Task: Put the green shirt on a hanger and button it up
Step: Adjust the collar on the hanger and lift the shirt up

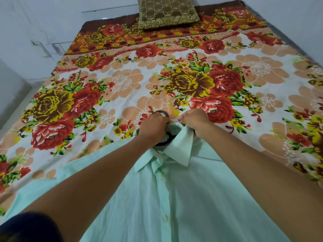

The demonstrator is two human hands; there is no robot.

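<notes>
The pale mint-green cotton shirt [174, 198] lies front-up on the floral bedsheet [122, 81], long axis six to twelve o'clock. Left hand [153, 128] grips the black hanger hook [161, 112]; right hand [195, 122] pinches the collar at twelve.

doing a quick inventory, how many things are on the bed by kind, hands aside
shirt: 1
hanger: 1
cushion: 1
total: 3

floral bedsheet [122, 81] on bed, brown cushion [167, 12], white walls [35, 23].
</notes>
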